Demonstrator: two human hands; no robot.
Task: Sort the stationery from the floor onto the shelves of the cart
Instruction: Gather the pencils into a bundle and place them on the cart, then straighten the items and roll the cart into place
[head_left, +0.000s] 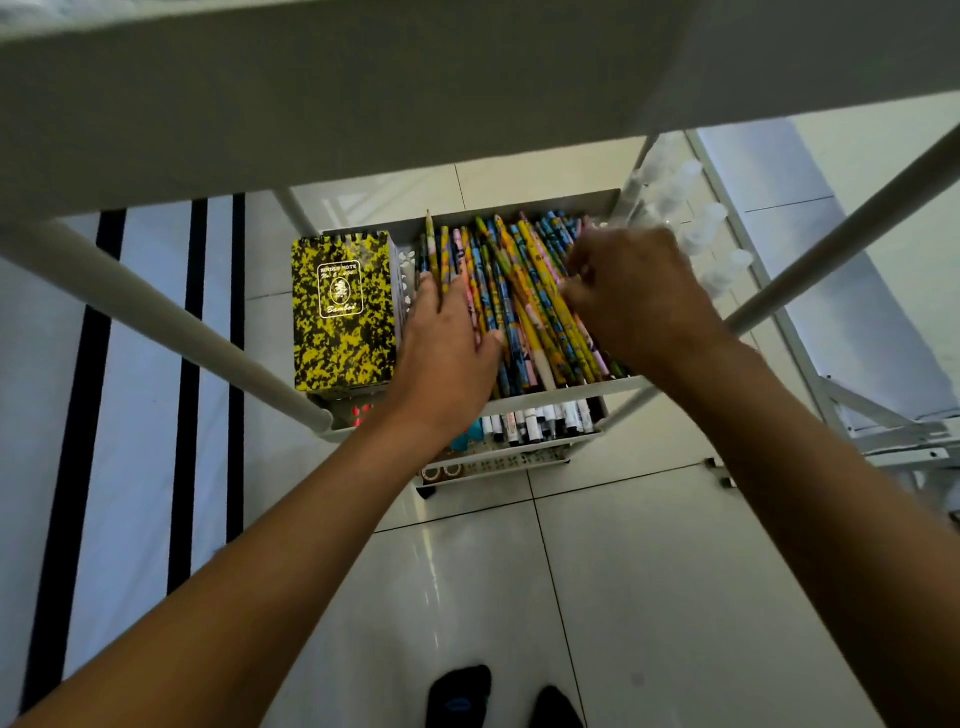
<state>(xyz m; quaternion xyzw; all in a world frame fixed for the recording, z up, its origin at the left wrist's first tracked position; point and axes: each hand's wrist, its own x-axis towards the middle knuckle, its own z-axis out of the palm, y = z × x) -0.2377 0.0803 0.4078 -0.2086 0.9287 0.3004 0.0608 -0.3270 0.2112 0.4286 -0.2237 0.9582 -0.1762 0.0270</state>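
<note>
White cart shelf (566, 392): left hand (447, 343) flat on pencils (524, 296), right hand (634, 296) grip unclear.

Glossy white tiled floor (597, 597)

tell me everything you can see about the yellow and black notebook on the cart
The yellow-and-black mottled spiral notebook lies flat and closed at the left end of the white cart shelf, beside the pile of patterned pencils. Its wire binding runs along the far edge. A white-outlined label on the cover reads "Bamboo". It looks like card and seems to top a stack. Neither hand touches it; the left hand rests just to its right.
</note>
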